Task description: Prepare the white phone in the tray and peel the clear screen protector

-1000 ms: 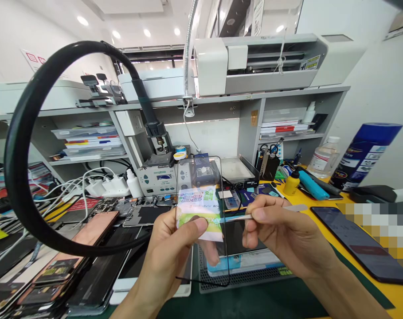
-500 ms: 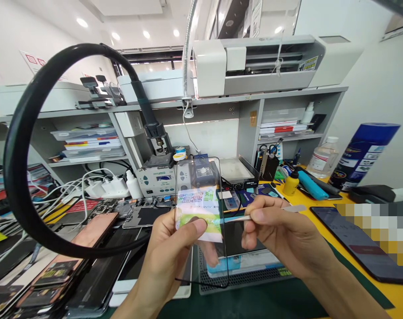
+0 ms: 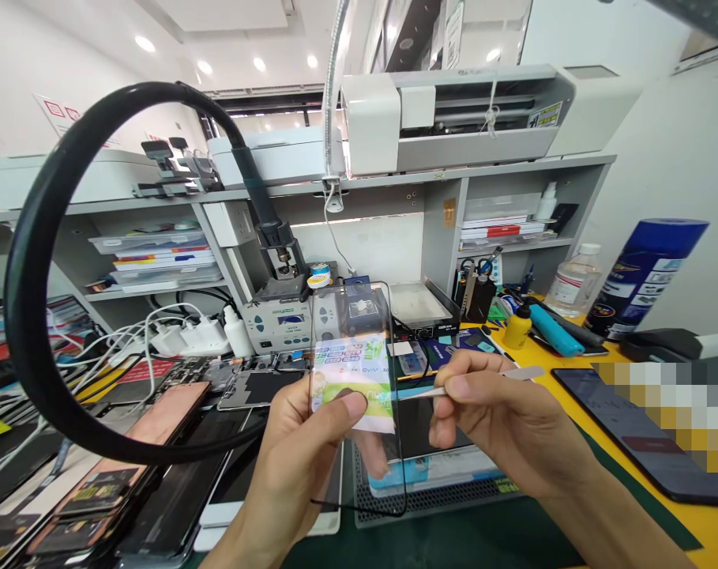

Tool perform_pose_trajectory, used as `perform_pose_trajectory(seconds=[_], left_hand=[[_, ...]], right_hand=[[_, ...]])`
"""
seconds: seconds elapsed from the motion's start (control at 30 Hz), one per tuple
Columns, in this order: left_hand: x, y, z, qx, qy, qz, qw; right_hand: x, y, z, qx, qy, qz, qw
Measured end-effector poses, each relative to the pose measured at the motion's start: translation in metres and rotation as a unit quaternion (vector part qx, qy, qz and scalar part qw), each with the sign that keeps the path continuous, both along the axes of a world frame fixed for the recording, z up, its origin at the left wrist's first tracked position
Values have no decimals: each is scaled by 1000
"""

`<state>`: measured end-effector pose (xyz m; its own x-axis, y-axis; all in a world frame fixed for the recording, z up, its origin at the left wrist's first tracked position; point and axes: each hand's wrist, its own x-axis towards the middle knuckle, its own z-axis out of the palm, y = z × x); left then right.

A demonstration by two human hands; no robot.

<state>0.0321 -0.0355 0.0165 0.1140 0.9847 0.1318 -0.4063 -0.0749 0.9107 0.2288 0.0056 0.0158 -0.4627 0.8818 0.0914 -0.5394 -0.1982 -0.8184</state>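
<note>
My left hand [image 3: 311, 442] is closed on a clear phone glass panel [image 3: 370, 466] with a thin black rim, held upright and facing me. Its thumb presses on a colourful printed label [image 3: 352, 367] lying against the glass. More fingers show through the panel from behind. In my right hand [image 3: 501, 411], thumb and fingers pinch slim metal tweezers [image 3: 528, 374]. Their narrow tip points left and reaches the right rim of the glass beside the label; I cannot tell whether it touches.
Below the hands, a dark phone screen [image 3: 418, 419] lies over a black perforated mat [image 3: 441, 499]. Opened phones [image 3: 122, 482] crowd the left. A thick black hose [image 3: 24, 261] loops up there. Bottles and a blue spray can [image 3: 648, 276] stand back right; a phone [image 3: 625, 450] lies nearer.
The camera view has shifted very slightly, and reflections on the glass differ a little. Both hands keep the same grips and nearly the same places.
</note>
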Motion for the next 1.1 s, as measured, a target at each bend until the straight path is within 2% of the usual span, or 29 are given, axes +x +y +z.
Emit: perform_pose_trajectory(seconds=[0.67, 1.1], left_hand=[[-1, 1, -3, 4, 13, 13, 1000], [-1, 2, -2, 8, 0, -6, 1000]], right_hand=[[0, -2, 0, 1, 2, -1, 1000], [0, -2, -1, 4, 3, -2, 1000]])
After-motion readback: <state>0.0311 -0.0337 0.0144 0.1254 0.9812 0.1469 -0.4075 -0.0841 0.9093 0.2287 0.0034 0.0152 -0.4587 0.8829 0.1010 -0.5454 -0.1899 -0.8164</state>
